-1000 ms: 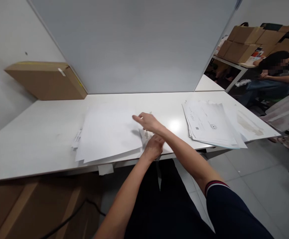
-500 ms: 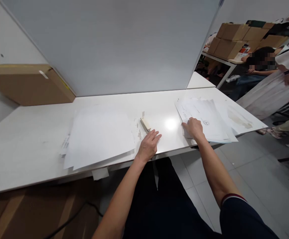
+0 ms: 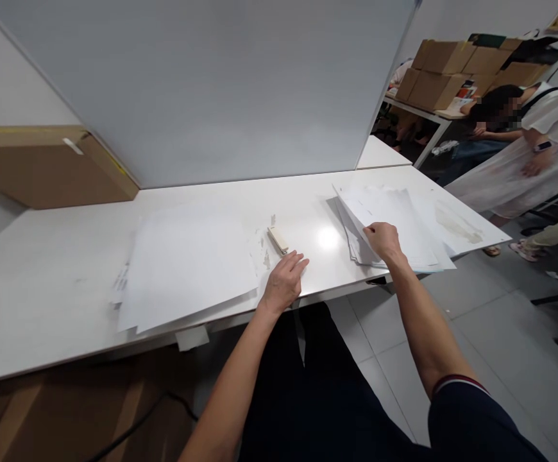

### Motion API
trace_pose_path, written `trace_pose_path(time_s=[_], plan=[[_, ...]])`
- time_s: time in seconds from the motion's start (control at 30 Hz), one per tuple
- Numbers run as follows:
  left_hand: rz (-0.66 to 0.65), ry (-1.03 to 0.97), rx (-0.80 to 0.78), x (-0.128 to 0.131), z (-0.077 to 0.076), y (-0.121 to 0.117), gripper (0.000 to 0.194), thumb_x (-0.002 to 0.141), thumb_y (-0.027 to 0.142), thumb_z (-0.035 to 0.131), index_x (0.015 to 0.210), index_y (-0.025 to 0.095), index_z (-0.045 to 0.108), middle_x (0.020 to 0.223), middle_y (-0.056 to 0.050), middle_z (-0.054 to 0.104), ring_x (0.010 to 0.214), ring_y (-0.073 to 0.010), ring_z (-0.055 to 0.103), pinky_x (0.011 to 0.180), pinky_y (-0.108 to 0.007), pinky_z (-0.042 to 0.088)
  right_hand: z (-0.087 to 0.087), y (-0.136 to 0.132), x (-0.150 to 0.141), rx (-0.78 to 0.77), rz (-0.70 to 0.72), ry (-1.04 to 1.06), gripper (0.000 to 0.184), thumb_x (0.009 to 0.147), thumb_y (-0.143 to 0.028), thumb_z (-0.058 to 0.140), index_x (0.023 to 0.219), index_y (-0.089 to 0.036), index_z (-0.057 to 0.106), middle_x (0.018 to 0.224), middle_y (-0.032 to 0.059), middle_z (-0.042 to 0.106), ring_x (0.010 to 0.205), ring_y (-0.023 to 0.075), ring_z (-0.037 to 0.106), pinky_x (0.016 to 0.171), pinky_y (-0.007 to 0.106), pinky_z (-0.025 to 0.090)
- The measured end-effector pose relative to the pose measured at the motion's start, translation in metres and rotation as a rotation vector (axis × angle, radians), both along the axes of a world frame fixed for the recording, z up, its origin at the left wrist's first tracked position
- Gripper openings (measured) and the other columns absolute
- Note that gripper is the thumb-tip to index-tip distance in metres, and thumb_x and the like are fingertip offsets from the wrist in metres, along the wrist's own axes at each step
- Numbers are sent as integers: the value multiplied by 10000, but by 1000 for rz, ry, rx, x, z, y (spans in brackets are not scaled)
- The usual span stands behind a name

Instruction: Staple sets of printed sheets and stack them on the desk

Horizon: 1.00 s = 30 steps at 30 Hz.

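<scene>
At lower centre of the frame, the left hand [image 3: 283, 281] rests by the front edge of the white table [image 3: 43, 289], fingers loosely spread just beside a cream stapler [image 3: 278, 239]. Right of centre, the right hand [image 3: 385, 241] pinches the raised edge of a top sheet [image 3: 375, 205] above a paper pile [image 3: 357, 249]. White sheets [image 3: 192, 263] lie left of centre; a cardboard box [image 3: 52, 170] stands upper left.
</scene>
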<state>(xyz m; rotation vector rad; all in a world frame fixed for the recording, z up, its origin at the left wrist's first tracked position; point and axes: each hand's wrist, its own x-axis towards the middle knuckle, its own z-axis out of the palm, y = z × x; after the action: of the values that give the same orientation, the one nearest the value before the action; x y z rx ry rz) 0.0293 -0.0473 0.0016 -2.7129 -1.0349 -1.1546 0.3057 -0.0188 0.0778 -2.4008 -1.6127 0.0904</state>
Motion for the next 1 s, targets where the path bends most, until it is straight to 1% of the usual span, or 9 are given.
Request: trace_pose_path(time_s=[0.17, 0.3, 0.37, 0.43, 0.5, 0.6, 0.7, 0.8, 1.0], plan=[[-17, -23, -19, -1, 0, 1, 444, 747, -23, 408, 1120, 131, 594, 1149, -120, 630, 1183, -234, 527, 1015, -419, 454, 1, -12, 1, 214, -6, 233, 205, 760, -299, 559, 697, -154, 689, 731, 80, 697, 722, 208, 612, 619, 275, 408], [-52, -149, -195, 2, 3, -2, 387, 769, 31, 448, 1089, 156, 624, 1140, -115, 642, 1151, -231, 551, 1022, -435, 435, 5, -22, -6, 283, 20, 282, 201, 725, -329, 585, 624, -165, 641, 668, 56, 671, 667, 189, 586, 617, 279, 396], [-27, -346, -435, 8, 9, -6, 311, 806, 110, 484, 1070, 166, 637, 1107, -113, 659, 1095, -227, 588, 1000, -433, 448, 7, -32, -15, 298, 50, 311, 215, 724, -347, 588, 602, -172, 615, 641, 45, 656, 647, 182, 576, 602, 276, 387], [23, -635, -798, 15, 16, -10, 297, 840, 227, 519, 1111, 151, 613, 1060, -125, 674, 994, -216, 636, 941, -418, 487, 8, -47, -26, 301, 99, 353, 237, 735, -373, 581, 600, -179, 595, 621, 35, 642, 624, 175, 566, 581, 271, 379], [4, -913, -1213, 24, 24, -14, 457, 833, 336, 566, 1232, 118, 518, 1086, -164, 655, 892, -212, 668, 864, -411, 523, 7, -64, -41, 289, 164, 398, 258, 754, -400, 567, 616, -183, 586, 615, 30, 633, 604, 169, 556, 566, 267, 376], [-22, -1172, -1490, 33, 34, -13, 570, 802, 381, 621, 1272, 105, 457, 1187, -192, 593, 862, -183, 673, 850, -357, 522, -1, -89, -61, 225, 288, 445, 307, 805, -433, 519, 625, -189, 563, 577, 10, 591, 558, 149, 522, 533, 252, 356], [-60, -1226, -1508, 38, 38, -8, 482, 814, 366, 610, 1204, 103, 504, 1053, -144, 642, 796, -143, 668, 815, -305, 525, -9, -104, -71, 187, 362, 456, 365, 863, -447, 453, 605, -195, 509, 529, -21, 510, 519, 122, 462, 495, 231, 318], [39, -1196, -1486, 42, 35, -2, 475, 795, 280, 635, 1213, 110, 488, 805, -65, 657, 643, -107, 639, 725, -283, 537, -9, -107, -64, 249, 323, 419, 349, 886, -441, 435, 657, -195, 530, 534, -27, 494, 507, 114, 447, 481, 219, 313], [174, -1114, -1420, 49, 31, 4, 494, 760, 100, 583, 1238, 95, 460, 610, 7, 593, 536, -93, 582, 662, -295, 544, 16, -110, -48, 554, 197, -36, 307, 936, -336, 395, 853, -163, 635, 779, 70, 669, 645, 156, 585, 561, 242, 363]])
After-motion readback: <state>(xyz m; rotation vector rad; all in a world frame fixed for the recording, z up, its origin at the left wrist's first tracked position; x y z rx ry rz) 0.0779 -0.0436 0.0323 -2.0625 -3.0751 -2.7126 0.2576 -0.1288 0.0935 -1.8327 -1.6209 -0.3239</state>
